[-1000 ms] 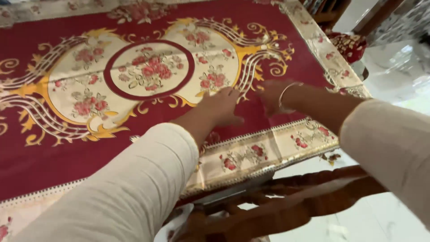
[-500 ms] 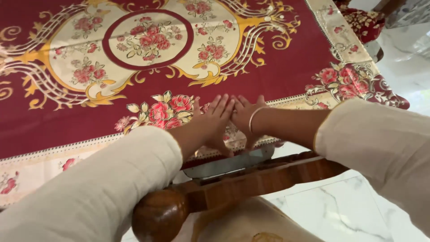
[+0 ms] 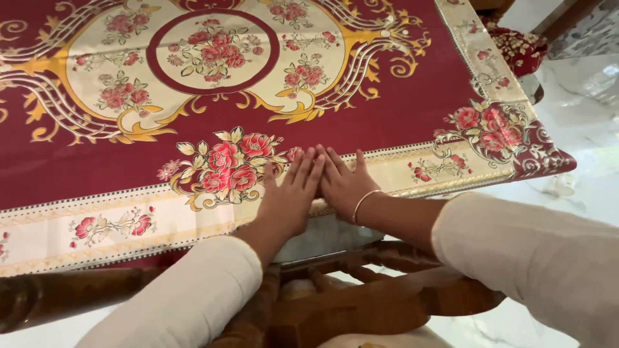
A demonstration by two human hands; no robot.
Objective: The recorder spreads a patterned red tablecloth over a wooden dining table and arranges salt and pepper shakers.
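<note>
Maroon floral tablecloth (image 3: 400, 122), left hand (image 3: 288, 196) and right hand (image 3: 343, 182) flat, fingers spread, side by side; holding nothing

Bright, even daylight throughout, strongest at the right, where the pale marble floor (image 3: 583, 122) washes out almost to white. Soft, warm tone across the red and cream tablecloth (image 3: 387, 122), with a faint sheen on its gold scrollwork and no harsh glare. Only shallow, diffuse shadow under the left hand (image 3: 288, 196) and right hand (image 3: 345, 183) and beneath the counter's near edge. Sharp focus on the cloth and hands; softer on the cream sleeves (image 3: 535, 258) close to the lens and on the wooden chair (image 3: 361, 303) below. Slight wide-angle stretch toward the corners. No motion blur.
</note>
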